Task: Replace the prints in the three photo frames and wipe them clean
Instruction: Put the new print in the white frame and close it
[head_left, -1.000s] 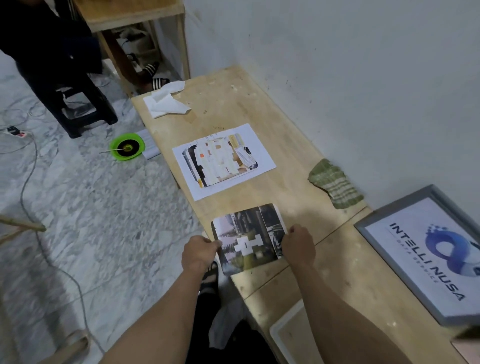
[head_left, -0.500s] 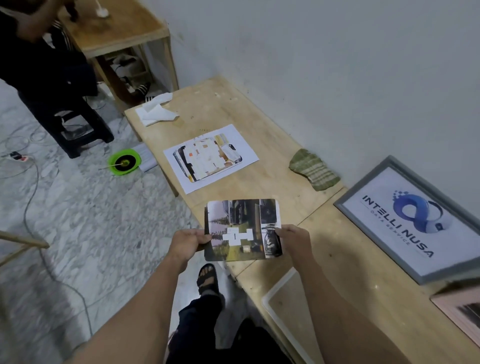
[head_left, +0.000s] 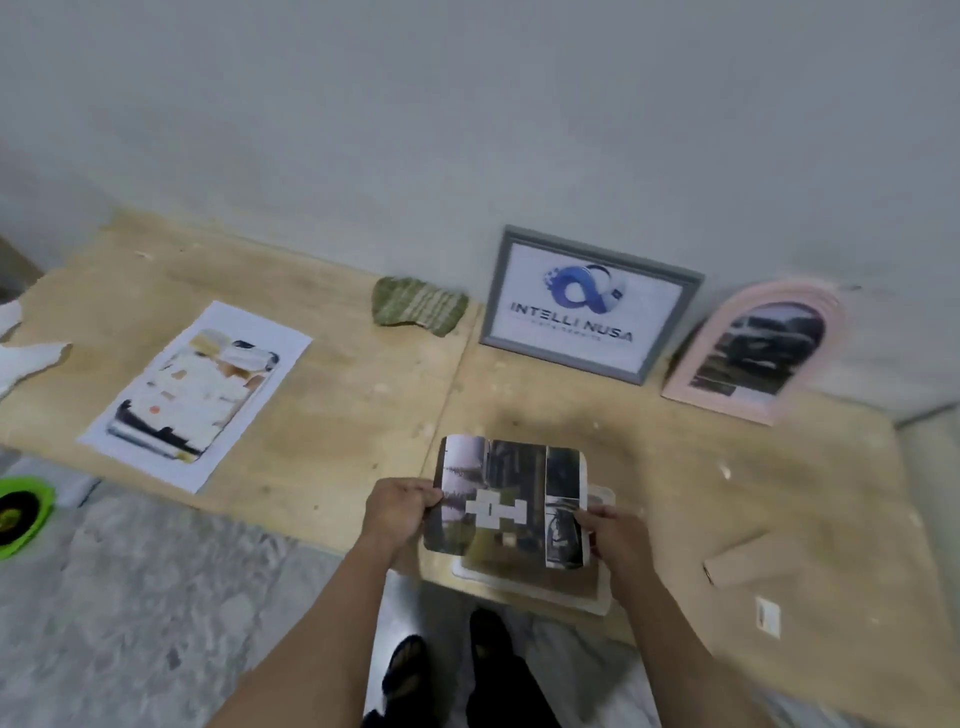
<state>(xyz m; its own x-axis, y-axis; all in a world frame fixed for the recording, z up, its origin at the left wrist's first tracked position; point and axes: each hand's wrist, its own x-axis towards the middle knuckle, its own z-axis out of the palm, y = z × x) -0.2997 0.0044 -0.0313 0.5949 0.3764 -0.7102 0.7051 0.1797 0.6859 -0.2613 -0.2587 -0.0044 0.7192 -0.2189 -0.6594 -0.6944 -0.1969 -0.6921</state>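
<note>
Print (head_left: 511, 501) shifted over white frame (head_left: 535, 587), wooden table (head_left: 332, 415)

A plain pale wall (head_left: 467, 104) fills the top of the view. A long, light wood table (head_left: 337, 374) stands right against it. A thin seam runs across the table top. Below the table, the floor (head_left: 156, 597) is grey and white stone with cloudy marks.

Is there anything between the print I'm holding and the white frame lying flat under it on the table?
Nothing visible. Your left hand and right hand pinch the print by its side edges directly above the white frame. The print itself hides most of the frame's opening, so that part can't be checked.
</note>
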